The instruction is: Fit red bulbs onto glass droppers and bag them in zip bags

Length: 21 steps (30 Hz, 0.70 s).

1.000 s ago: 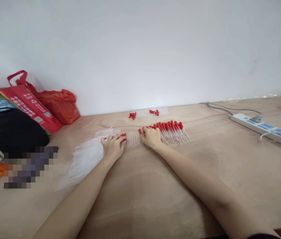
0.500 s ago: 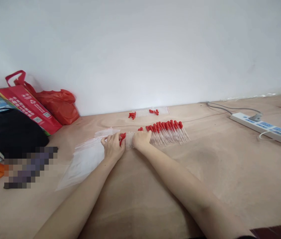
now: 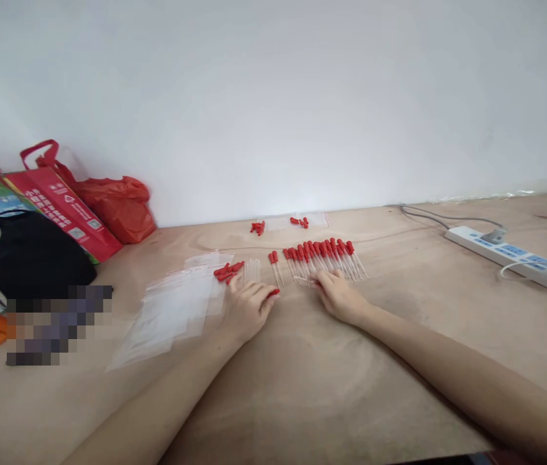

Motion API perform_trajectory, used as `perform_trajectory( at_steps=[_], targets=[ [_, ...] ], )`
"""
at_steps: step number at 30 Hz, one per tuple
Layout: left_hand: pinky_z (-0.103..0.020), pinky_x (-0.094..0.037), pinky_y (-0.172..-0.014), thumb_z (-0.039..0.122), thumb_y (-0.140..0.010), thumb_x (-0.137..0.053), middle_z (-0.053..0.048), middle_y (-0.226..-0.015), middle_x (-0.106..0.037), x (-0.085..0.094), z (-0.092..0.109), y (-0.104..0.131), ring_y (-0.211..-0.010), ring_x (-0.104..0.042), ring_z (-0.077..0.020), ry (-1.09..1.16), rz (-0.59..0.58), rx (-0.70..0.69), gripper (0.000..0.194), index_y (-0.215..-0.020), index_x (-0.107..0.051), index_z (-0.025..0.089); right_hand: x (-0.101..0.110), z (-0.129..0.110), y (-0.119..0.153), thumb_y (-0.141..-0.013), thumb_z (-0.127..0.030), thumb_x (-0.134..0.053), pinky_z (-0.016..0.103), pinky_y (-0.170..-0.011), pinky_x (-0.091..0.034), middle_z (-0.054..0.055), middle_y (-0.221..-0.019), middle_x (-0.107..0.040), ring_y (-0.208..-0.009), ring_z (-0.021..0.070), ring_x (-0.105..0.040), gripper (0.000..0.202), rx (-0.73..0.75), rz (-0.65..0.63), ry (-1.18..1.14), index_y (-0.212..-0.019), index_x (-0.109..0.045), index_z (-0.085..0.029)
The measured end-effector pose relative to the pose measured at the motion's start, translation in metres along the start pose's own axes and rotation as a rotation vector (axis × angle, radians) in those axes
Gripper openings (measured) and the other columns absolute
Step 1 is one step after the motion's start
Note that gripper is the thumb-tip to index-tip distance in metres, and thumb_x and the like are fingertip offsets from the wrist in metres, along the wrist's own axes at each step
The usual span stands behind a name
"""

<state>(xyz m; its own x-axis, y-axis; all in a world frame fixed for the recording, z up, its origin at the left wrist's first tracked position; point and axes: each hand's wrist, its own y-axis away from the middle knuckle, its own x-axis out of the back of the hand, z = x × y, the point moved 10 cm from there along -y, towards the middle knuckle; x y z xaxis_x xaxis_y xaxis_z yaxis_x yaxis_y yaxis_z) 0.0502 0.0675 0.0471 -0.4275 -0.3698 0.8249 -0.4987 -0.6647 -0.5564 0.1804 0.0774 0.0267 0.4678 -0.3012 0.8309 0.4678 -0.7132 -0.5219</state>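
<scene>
My left hand (image 3: 250,306) pinches a red rubber bulb (image 3: 274,292) between thumb and fingers. To its right, my right hand (image 3: 340,294) is closed on a thin clear dropper tube (image 3: 304,280), its free end pointing left toward the bulb. Bulb and tube are apart. Loose red bulbs (image 3: 227,271) lie just beyond my left hand, beside bare glass tubes (image 3: 252,270). Two droppers with red bulbs (image 3: 274,258) lie between the hands. Beyond my right hand is a row of capped droppers (image 3: 321,250), bulbs toward the wall.
Clear zip bags (image 3: 166,316) lie overlapped on the left. Farther back, another bag (image 3: 278,221) has small red bulbs on it. A black drawstring bag (image 3: 35,258) and a red plastic bag (image 3: 115,206) stand at the left. At right lies a power strip (image 3: 510,250) with cables.
Both hands have drawn back from the bulbs and tubes. The left now holds a red bulb; the right has moved rightward with a tube. Two bulbed droppers between them are uncovered.
</scene>
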Motion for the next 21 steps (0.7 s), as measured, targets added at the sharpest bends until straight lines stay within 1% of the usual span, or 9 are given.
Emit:
perform_trajectory(
  at_steps=[3,5,7,10,14,18,21],
  targets=[
    [-0.044,-0.018,-0.094,0.026,-0.085,-0.045,-0.001,-0.083,-0.067,-0.009,0.023,0.002,-0.078,-0.059,-0.0161,0.057,-0.042,-0.041,0.016,-0.09,-0.06,0.022,0.017,-0.001,0.031,-0.086,-0.016,-0.032,0.031,-0.071,-0.036,0.008,-0.085,-0.059,-0.074,0.0159,-0.052,0.029,0.092,0.069,0.012,-0.111,-0.047,-0.015],
    [-0.043,-0.018,-0.094,0.025,-0.086,-0.044,0.0,-0.083,-0.067,-0.014,0.035,0.002,-0.079,-0.059,-0.0153,0.087,-0.072,-0.066,0.017,-0.091,-0.06,0.023,0.023,-0.005,0.041,-0.086,-0.015,-0.033,0.031,-0.071,-0.037,0.007,-0.083,-0.059,-0.073,0.0153,-0.052,0.032,0.129,0.081,0.023,-0.114,-0.047,-0.017],
    [-0.043,-0.017,-0.095,0.024,-0.086,-0.043,0.001,-0.084,-0.066,-0.018,0.042,0.002,-0.079,-0.058,-0.015,0.109,-0.093,-0.083,0.017,-0.09,-0.06,0.023,0.025,-0.011,0.043,-0.084,-0.013,-0.034,0.032,-0.072,-0.036,0.006,-0.082,-0.059,-0.073,0.0148,-0.052,0.034,0.16,0.073,0.022,-0.115,-0.048,-0.018],
    [-0.043,-0.017,-0.095,0.023,-0.086,-0.043,0.001,-0.084,-0.066,-0.018,0.044,0.002,-0.079,-0.058,-0.0151,0.124,-0.09,-0.081,0.016,-0.088,-0.059,0.022,0.023,-0.022,0.04,-0.082,-0.009,-0.035,0.033,-0.075,-0.035,0.005,-0.081,-0.059,-0.074,0.0144,-0.052,0.037,0.206,0.064,0.014,-0.115,-0.049,-0.018],
    [-0.043,-0.017,-0.094,0.023,-0.086,-0.044,0.001,-0.083,-0.067,-0.015,0.043,0.002,-0.079,-0.058,-0.0152,0.146,-0.079,-0.077,0.015,-0.087,-0.059,0.021,0.02,-0.033,0.036,-0.08,-0.008,-0.037,0.033,-0.076,-0.033,0.005,-0.079,-0.058,-0.074,0.0141,-0.05,0.035,0.243,0.058,0.002,-0.11,-0.053,-0.016],
    [-0.042,-0.018,-0.093,0.024,-0.086,-0.044,0.002,-0.08,-0.067,-0.015,0.041,0.001,-0.076,-0.058,-0.0146,0.182,-0.078,-0.067,0.014,-0.084,-0.058,0.021,0.018,-0.033,0.035,-0.081,-0.009,-0.039,0.033,-0.075,-0.031,0.005,-0.079,-0.059,-0.073,0.0141,-0.05,0.033,0.238,0.05,-0.02,-0.109,-0.055,-0.017],
    [-0.041,-0.019,-0.091,0.024,-0.086,-0.044,0.002,-0.077,-0.067,-0.016,0.04,0.0,-0.073,-0.058,-0.0138,0.212,-0.082,-0.067,0.016,-0.081,-0.058,0.02,0.019,-0.032,0.034,-0.082,-0.012,-0.04,0.032,-0.073,-0.03,0.003,-0.075,-0.059,-0.068,0.0123,-0.049,0.029,0.24,0.062,-0.04,-0.105,-0.057,-0.017]
  ],
)
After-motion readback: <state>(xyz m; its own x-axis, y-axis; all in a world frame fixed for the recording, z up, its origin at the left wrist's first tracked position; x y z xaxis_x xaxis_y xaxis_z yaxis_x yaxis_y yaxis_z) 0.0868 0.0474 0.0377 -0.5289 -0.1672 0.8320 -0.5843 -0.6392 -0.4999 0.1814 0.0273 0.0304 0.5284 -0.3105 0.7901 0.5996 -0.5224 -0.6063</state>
